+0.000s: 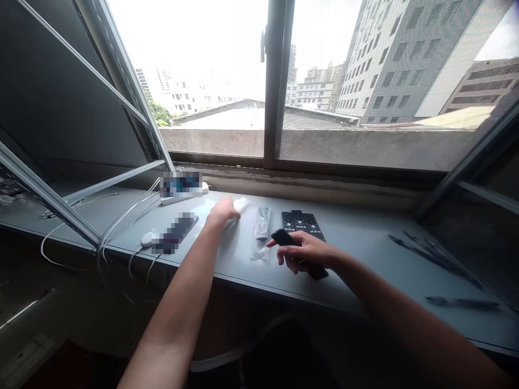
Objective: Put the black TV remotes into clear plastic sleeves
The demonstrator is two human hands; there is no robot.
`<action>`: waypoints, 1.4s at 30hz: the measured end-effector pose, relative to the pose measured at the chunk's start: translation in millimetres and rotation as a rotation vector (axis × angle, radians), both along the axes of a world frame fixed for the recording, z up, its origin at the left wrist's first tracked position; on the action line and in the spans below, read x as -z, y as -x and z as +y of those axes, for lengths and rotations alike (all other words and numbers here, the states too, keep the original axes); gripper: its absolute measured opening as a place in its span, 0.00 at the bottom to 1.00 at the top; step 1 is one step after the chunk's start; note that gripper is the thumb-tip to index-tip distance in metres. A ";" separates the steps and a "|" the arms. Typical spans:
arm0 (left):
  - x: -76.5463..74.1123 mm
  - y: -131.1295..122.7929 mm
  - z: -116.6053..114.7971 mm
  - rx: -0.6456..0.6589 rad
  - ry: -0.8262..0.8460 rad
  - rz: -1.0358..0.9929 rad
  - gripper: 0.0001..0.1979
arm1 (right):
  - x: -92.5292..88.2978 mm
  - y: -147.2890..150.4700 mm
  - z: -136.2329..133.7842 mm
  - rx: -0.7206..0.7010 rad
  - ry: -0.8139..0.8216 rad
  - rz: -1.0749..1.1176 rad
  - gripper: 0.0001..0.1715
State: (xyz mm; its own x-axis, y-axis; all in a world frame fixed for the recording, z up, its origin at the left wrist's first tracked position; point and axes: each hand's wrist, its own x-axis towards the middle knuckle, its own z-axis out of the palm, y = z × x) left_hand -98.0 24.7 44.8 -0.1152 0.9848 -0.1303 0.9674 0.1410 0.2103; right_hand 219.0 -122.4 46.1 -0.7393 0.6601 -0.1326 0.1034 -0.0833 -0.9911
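Observation:
My right hand [305,252] is wrapped round a black remote control [283,236], held at a slant over the front of the desk. Farther back, my left hand [222,209] has its fingers closed at a whitish, see-through plastic bag [240,205]; its fingertips are partly hidden. Between the two hands lies a remote control in a clear bag [262,229], flat on the desk. Just behind my right hand, several black remote controls [300,222] rest side by side with their buttons facing up.
A blurred-out phone-like device [176,233] and a round white charger [146,239] lie at left, near white cables [121,215]. A white power strip [205,188] stands by the window. Pens [462,302] lie at right. Metal frame posts [48,197] rise on the desk [239,265].

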 end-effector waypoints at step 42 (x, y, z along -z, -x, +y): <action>42.3 -108.0 -20.1 0.302 -0.673 -0.908 0.17 | 12.5 -7.3 23.3 0.492 0.480 0.474 0.13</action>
